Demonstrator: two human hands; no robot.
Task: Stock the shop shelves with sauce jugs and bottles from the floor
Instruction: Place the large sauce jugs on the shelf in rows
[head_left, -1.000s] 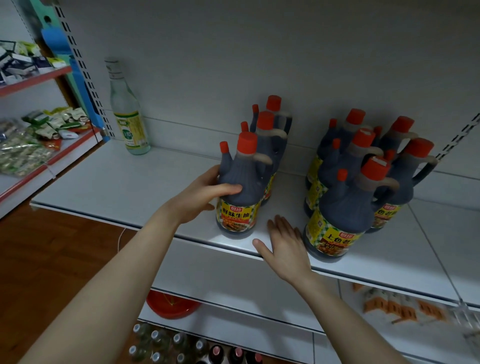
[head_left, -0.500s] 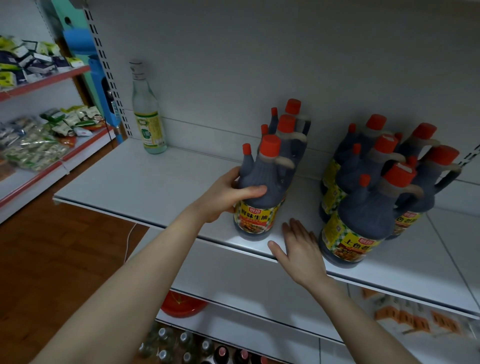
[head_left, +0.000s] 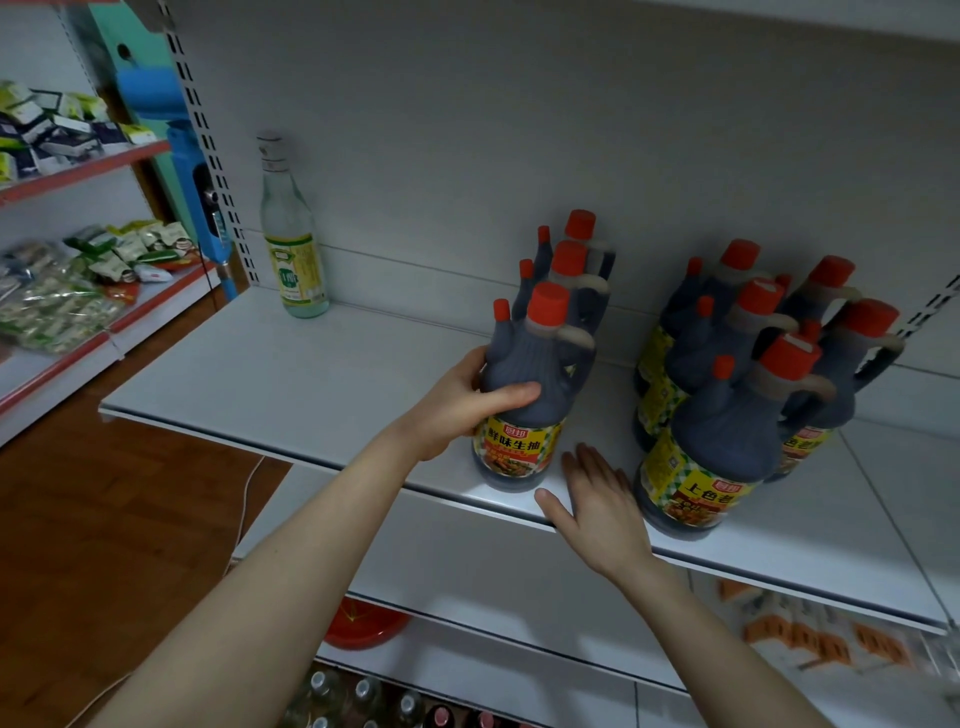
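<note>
While the left hand (head_left: 465, 408) wraps round the dark sauce jug (head_left: 524, 374), with the thumb across its front just above the yellow label, the jug stands upright near the front edge of the white shelf (head_left: 291, 374). The right hand (head_left: 597, 499) lies flat on the shelf just to the right of that jug, fingers straight and close together, holding nothing. Right behind the jug, two more jugs (head_left: 571, 265) with red caps stand one after the other, back to the wall. Further to the right of the jug, past the flat hand, a bunch of the same dark jugs (head_left: 727, 415) stands close together. Far to the left of the jug, at the back of the shelf, a tall clear bottle (head_left: 291, 244) stands alone. Below the jug, lower down, a red bowl (head_left: 363, 623) peeks out, and under it are the tops of small bottles (head_left: 363, 693). Way off to the left of the jug, bags of snacks (head_left: 62, 291) lie on red-edged shelves (head_left: 104, 340).
</note>
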